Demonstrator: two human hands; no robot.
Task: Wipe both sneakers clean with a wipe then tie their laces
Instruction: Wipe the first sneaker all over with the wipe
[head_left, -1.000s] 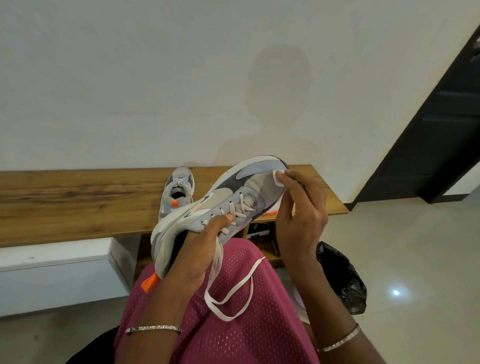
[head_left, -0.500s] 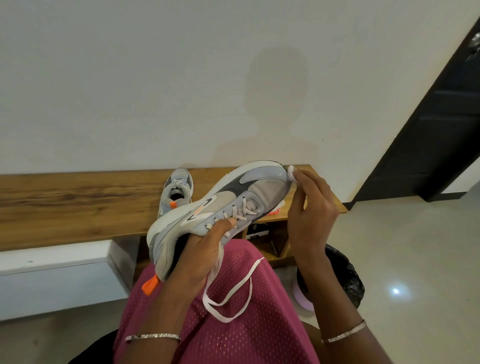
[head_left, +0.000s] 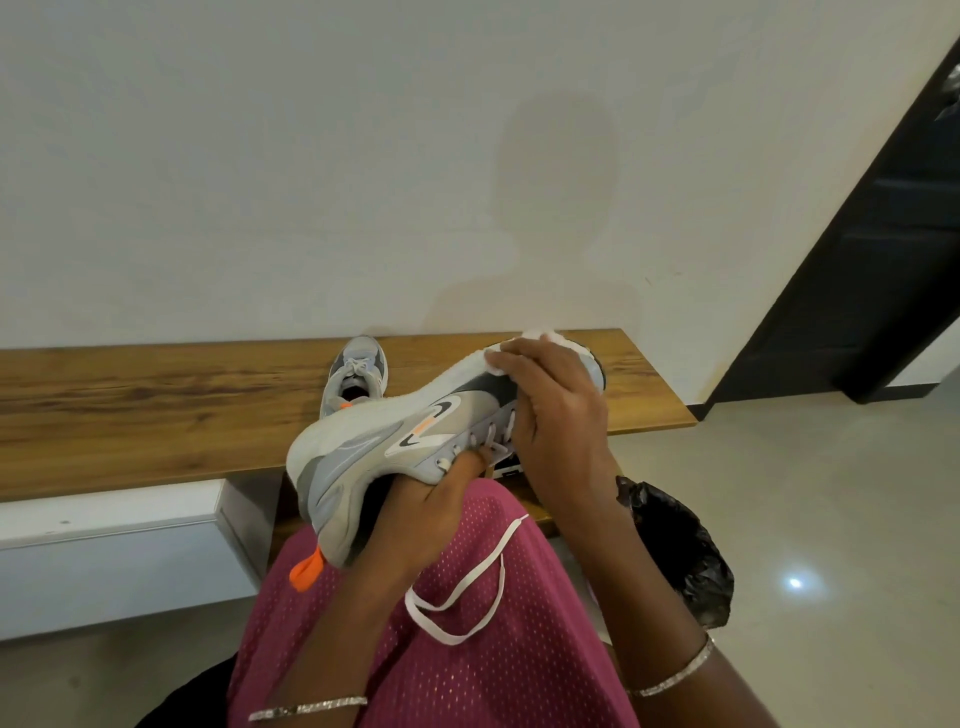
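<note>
A grey and white sneaker (head_left: 374, 447) with an orange heel tab lies tilted on its side above my lap. My left hand (head_left: 415, 514) grips it from below at the collar and tongue, thumb among the laces. My right hand (head_left: 558, 415) reaches over the toe end and presses a small white wipe (head_left: 540, 340) against the sole edge near the toe. A loose white lace (head_left: 467, 592) hangs onto my pink skirt. The second grey sneaker (head_left: 358, 371) stands upright on the wooden bench (head_left: 156, 405), behind the held one.
The bench runs along a white wall. Below it on the left is a white cabinet (head_left: 114, 561). A black plastic bag (head_left: 680, 545) sits on the tiled floor at my right. A dark door frame (head_left: 857, 260) rises at the far right.
My right hand has moved with the wipe from the toe tip up over the toe and onto the sole edge. My left hand has turned the sneaker further onto its side.
</note>
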